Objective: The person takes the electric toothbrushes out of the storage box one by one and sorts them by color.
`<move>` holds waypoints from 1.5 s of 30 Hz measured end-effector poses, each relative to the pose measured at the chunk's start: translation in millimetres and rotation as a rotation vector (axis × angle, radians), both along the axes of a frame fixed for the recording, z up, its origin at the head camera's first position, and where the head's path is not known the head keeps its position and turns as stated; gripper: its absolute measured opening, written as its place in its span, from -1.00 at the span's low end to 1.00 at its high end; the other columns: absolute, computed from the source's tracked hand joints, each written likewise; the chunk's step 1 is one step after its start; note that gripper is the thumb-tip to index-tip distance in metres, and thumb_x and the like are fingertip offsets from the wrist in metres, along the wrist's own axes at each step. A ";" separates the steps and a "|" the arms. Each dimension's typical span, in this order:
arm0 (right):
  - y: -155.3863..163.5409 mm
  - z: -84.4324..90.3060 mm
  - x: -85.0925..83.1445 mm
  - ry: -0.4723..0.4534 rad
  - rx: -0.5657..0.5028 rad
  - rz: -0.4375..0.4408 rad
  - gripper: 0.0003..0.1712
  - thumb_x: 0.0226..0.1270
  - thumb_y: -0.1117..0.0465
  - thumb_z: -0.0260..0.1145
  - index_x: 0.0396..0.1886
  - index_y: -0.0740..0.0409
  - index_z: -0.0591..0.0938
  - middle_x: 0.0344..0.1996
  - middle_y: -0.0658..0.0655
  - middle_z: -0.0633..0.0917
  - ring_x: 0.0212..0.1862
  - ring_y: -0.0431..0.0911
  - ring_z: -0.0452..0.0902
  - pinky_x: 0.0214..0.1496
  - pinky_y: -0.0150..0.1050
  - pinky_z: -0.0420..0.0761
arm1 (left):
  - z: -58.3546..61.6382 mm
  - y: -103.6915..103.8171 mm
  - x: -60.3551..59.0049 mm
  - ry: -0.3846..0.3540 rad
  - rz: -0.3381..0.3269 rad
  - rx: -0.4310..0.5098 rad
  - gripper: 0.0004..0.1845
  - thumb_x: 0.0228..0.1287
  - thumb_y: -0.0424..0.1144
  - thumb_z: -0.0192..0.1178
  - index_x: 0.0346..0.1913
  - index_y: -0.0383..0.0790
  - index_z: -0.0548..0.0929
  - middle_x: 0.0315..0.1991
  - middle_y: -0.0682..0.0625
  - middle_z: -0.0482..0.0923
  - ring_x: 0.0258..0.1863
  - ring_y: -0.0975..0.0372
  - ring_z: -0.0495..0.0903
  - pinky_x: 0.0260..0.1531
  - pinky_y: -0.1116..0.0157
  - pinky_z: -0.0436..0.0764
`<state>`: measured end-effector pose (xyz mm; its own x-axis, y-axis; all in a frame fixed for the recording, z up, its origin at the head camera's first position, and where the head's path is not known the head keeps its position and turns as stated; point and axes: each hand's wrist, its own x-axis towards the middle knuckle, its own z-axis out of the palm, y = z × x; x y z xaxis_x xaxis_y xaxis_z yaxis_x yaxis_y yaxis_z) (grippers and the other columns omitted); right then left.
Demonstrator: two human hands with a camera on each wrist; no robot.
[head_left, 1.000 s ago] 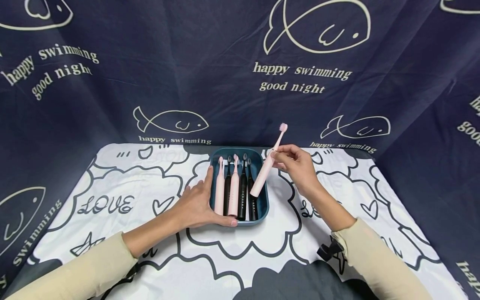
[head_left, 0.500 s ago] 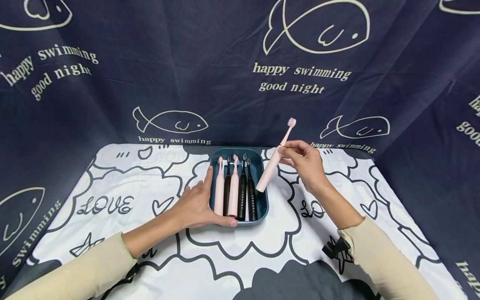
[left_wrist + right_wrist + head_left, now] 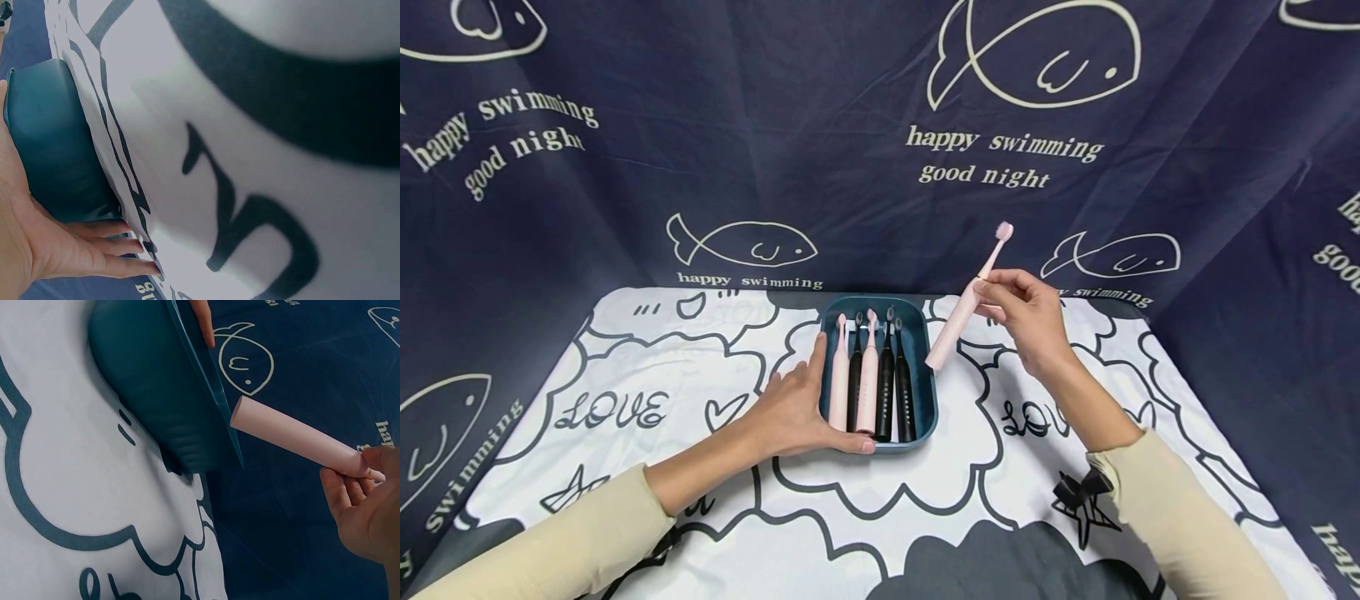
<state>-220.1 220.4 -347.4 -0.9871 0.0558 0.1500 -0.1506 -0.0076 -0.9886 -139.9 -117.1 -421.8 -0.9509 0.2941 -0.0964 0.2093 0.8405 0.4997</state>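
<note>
Step in hand: our right hand (image 3: 1026, 312) pinches a pink toothbrush (image 3: 964, 314) at the neck, tilted, clear of the tray (image 3: 925, 400), just right of it. Our left hand (image 3: 793, 408) lies flat against the tray's left wall, fingers straight. Next move, we judge: a spot on the cloth (image 3: 1000, 467). Five brushes (image 3: 872, 379) lie in the tray. Nothing blocks the way.

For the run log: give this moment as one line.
right hand: pinches pink toothbrush, lifted clear beside tray | left hand: steadies teal tray | in tray: two pink, three black toothbrushes
</note>
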 end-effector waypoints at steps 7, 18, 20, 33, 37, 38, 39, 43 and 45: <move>8.2 2.3 -4.2 0.040 -0.091 -0.010 -0.91 0.54 0.45 0.45 -0.08 0.24 0.76 -0.30 0.00 0.81 -0.19 -0.20 0.82 0.02 -0.26 0.88 | 0.6 0.0 1.5 0.000 -0.006 0.013 0.95 -0.35 0.82 0.53 0.88 -0.15 -0.37 0.58 -0.55 0.44 0.62 -0.31 0.47 0.65 -0.43 0.27; 25.6 1.3 -14.0 0.067 -0.134 -0.038 -0.85 0.49 0.51 0.46 -0.12 0.21 0.77 -0.35 -0.01 0.84 -0.24 -0.22 0.87 -0.05 -0.31 0.87 | -0.3 0.4 1.1 0.002 -0.006 0.011 0.95 -0.36 0.84 0.52 0.88 -0.16 -0.36 0.58 -0.55 0.45 0.61 -0.31 0.48 0.65 -0.42 0.29; 28.9 0.3 -16.0 0.064 -0.147 -0.047 -0.83 0.47 0.53 0.46 -0.14 0.21 0.77 -0.36 -0.01 0.84 -0.25 -0.22 0.87 -0.06 -0.31 0.87 | -0.3 0.6 1.1 0.005 -0.007 0.011 0.95 -0.36 0.83 0.52 0.88 -0.16 -0.36 0.57 -0.54 0.46 0.60 -0.30 0.49 0.64 -0.42 0.30; 45.9 -7.5 -32.7 0.070 -0.151 -0.145 -0.83 0.41 0.54 0.51 -0.16 0.24 0.78 -0.40 0.00 0.80 -0.30 -0.22 0.83 -0.10 -0.35 0.86 | -0.3 -0.1 0.7 0.006 0.002 0.014 0.95 -0.37 0.84 0.52 0.89 -0.13 -0.36 0.56 -0.55 0.46 0.55 -0.36 0.52 0.63 -0.40 0.34; 51.5 -10.5 -37.6 0.073 -0.126 -0.190 -0.82 0.38 0.53 0.55 -0.17 0.23 0.79 -0.42 -0.03 0.80 -0.34 -0.26 0.82 -0.14 -0.40 0.84 | 0.2 -0.1 0.6 0.005 0.002 0.011 0.95 -0.37 0.85 0.51 0.89 -0.13 -0.36 0.56 -0.55 0.46 0.54 -0.37 0.53 0.63 -0.39 0.34; 52.6 -11.4 -38.6 0.078 -0.117 -0.201 -0.82 0.38 0.53 0.55 -0.18 0.22 0.79 -0.43 -0.04 0.80 -0.35 -0.27 0.81 -0.15 -0.41 0.84 | 0.2 -0.1 0.7 0.003 0.002 0.009 0.95 -0.37 0.85 0.51 0.89 -0.13 -0.36 0.56 -0.55 0.46 0.55 -0.37 0.52 0.63 -0.40 0.34; 53.7 -12.4 -39.6 0.081 -0.109 -0.209 -0.81 0.37 0.53 0.55 -0.19 0.20 0.80 -0.44 -0.05 0.80 -0.36 -0.28 0.81 -0.15 -0.42 0.83 | 0.2 -0.1 0.7 0.002 0.002 0.009 0.95 -0.37 0.85 0.51 0.89 -0.13 -0.37 0.57 -0.55 0.46 0.56 -0.37 0.52 0.64 -0.40 0.33; 57.8 -15.8 -43.1 0.103 -0.074 -0.226 -0.79 0.38 0.54 0.53 -0.21 0.16 0.80 -0.44 -0.08 0.81 -0.35 -0.31 0.80 -0.14 -0.45 0.82 | -0.1 0.0 0.8 -0.001 0.001 0.009 0.96 -0.37 0.85 0.51 0.88 -0.13 -0.37 0.57 -0.54 0.46 0.59 -0.33 0.49 0.64 -0.42 0.31; 59.7 -17.1 -44.5 0.110 -0.054 -0.231 -0.79 0.39 0.53 0.53 -0.20 0.15 0.80 -0.43 -0.10 0.82 -0.34 -0.32 0.80 -0.12 -0.46 0.81 | -0.4 0.1 0.6 0.002 0.000 0.012 0.96 -0.37 0.84 0.51 0.88 -0.14 -0.37 0.57 -0.53 0.46 0.59 -0.31 0.49 0.64 -0.42 0.31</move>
<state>-264.6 280.1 -364.5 -0.9250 0.2890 0.2468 -0.2616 -0.0129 -0.9651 -139.3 -117.0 -422.2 -0.9511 0.2953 -0.0910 0.2103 0.8344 0.5095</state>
